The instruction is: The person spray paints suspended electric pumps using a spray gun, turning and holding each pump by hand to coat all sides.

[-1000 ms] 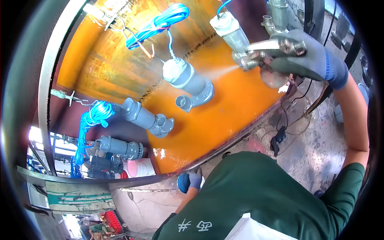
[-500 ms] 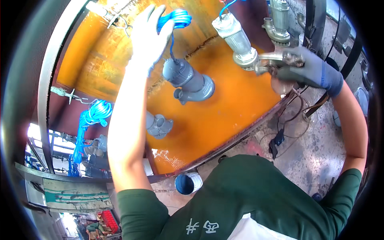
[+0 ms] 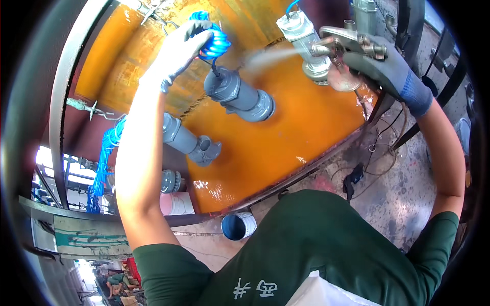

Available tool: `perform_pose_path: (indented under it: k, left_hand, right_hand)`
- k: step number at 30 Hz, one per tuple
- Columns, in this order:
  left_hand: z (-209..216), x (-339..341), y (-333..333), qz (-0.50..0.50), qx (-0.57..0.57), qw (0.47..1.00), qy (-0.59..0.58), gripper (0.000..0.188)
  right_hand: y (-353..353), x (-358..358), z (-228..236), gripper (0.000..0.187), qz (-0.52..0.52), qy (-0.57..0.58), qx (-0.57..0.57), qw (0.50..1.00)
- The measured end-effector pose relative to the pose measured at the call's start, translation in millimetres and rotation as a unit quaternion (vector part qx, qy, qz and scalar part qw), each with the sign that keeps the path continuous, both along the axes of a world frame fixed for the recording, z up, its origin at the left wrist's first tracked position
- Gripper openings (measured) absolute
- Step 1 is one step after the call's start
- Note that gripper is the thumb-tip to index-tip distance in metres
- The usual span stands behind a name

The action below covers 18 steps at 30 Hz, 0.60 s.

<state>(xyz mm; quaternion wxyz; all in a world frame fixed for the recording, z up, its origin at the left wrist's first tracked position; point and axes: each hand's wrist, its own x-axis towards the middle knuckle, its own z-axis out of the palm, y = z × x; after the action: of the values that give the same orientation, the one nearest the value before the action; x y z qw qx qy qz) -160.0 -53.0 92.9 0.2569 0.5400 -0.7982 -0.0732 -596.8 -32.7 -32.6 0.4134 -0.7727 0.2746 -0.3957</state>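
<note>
My left hand (image 3: 185, 46), in a pale glove, is closed around a coil of blue cable (image 3: 218, 43) at the upper middle. From that cable hangs a grey submersible pump (image 3: 239, 96), tilted in the view. In a dark grey glove, my right hand (image 3: 383, 69) grips a metal spray gun (image 3: 341, 43) at the upper right. A pale mist (image 3: 273, 57) streams left from its nozzle toward the top of the grey pump. Behind the mist, close to the gun, hangs a lighter silver-grey pump (image 3: 305, 43).
Another grey pump (image 3: 191, 142) hangs beyond my left forearm. The orange-coated booth floor (image 3: 286, 143) ends at a dark rim. Below stands a bucket with dark blue inside (image 3: 237, 226). A hose (image 3: 395, 137) trails at the right; blue cable (image 3: 104, 158) hangs left.
My left hand has gone from spread fingers beside the coil to closed on it. The pump below has turned. The spray gun has shifted up and left, and mist now leaves it.
</note>
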Motion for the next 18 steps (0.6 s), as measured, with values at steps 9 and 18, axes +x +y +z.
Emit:
perform_pose_path:
  k: [9, 18]
  left_hand:
    - [0, 45, 44, 0.007, 0.075, 0.989, 0.125, 0.040]
    - [-1, 73, 71, 0.034, 0.039, 0.982, 0.184, 0.041]
  right_hand:
    - [-24, 35, 33, 0.031, 0.028, 0.078, -0.122, 0.989]
    - [-11, 50, 61, 0.040, 0.073, 0.085, -0.065, 0.992]
